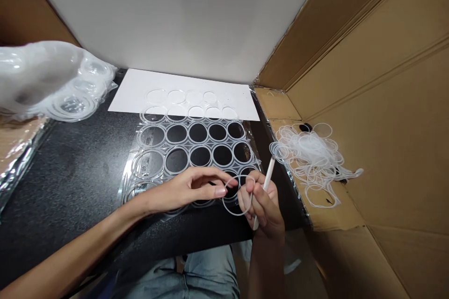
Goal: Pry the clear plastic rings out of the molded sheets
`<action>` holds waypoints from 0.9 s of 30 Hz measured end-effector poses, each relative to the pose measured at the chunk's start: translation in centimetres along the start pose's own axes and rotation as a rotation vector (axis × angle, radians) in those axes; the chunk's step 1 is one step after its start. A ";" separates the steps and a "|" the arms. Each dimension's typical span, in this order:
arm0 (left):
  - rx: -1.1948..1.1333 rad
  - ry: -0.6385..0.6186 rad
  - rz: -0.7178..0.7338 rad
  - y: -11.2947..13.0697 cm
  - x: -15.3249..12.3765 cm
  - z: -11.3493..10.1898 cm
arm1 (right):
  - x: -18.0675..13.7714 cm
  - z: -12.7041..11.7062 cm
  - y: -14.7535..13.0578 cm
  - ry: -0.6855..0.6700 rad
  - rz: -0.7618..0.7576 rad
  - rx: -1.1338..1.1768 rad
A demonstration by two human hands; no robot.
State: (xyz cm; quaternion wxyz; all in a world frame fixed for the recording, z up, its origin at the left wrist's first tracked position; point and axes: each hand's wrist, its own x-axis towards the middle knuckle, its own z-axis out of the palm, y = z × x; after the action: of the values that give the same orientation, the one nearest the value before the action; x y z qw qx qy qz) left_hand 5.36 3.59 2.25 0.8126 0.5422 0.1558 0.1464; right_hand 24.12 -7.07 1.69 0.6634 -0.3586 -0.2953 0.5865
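My right hand (264, 201) is closed around a flat white stick (269, 172), which slants up between the fingers. Its thumb and fingertips also pinch a thin translucent ring (233, 214) at the ring's right side. My left hand (199, 184) reaches in from the left with fingers stretched, thumb and forefinger apart at the ring's left edge. The thumb tip meets or overlaps the rim; whether it presses on it I cannot tell. Beneath both hands lies a clear plastic sheet of round rings (188, 151) in rows, its near part partly hidden by my hands.
A tangled heap of thin translucent rings (310, 149) rests on cardboard at the right. White paper (129, 88) lies under the sheet's far end on the black speckled table (80, 163). Bagged rings (52, 79) stand at left. Cardboard walls (379, 84) enclose the right side.
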 end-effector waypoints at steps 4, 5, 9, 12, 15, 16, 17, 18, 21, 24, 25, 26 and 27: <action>-0.339 -0.078 -0.008 0.3 -0.1 0.5 | 0.5 0.2 -0.1 0.074 0.041 -0.021; -0.438 -0.097 -0.016 0.5 -0.2 0.5 | 0.6 0.2 -0.1 0.103 0.046 -0.030; -0.658 -0.171 -0.027 1.5 -0.8 0.0 | 0.8 0.2 -0.2 0.176 0.070 -0.075; -0.707 -0.209 -0.019 1.9 -1.2 -0.3 | 0.9 0.1 -0.2 0.190 0.080 -0.097; -0.696 -0.209 -0.013 1.9 -1.2 -0.4 | 0.9 0.2 -0.2 0.196 0.085 -0.117; -0.694 -0.207 -0.013 1.9 -1.2 -0.4 | 0.9 0.2 -0.2 0.195 0.089 -0.122; -0.693 -0.207 -0.014 1.9 -1.2 -0.4 | 0.8 0.2 -0.1 0.193 0.094 -0.126; -0.691 -0.211 -0.016 1.9 -1.1 -0.4 | 0.8 0.1 -0.1 0.192 0.098 -0.130; -0.681 -0.210 -0.025 1.9 -1.0 -0.3 | 0.7 0.0 -0.1 0.205 0.102 -0.150; -0.689 -0.212 -0.016 1.8 -1.1 -0.2 | 0.9 0.1 -0.2 0.225 0.117 -0.170; -0.694 -0.214 -0.012 1.7 -1.1 -0.2 | 1.0 0.1 -0.2 0.225 0.128 -0.173; -0.697 -0.215 -0.009 1.6 -1.1 -0.2 | 1.1 0.2 -0.3 0.224 0.139 -0.175; -0.697 -0.210 -0.009 1.5 -1.2 -0.2 | 1.2 0.3 -0.3 0.222 0.145 -0.181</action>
State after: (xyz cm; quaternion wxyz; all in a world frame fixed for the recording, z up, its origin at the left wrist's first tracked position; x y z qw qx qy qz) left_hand 4.12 3.86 3.64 0.9609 0.2439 0.0147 0.1306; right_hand 24.19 -5.81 2.09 0.6130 -0.4999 -0.2453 0.5605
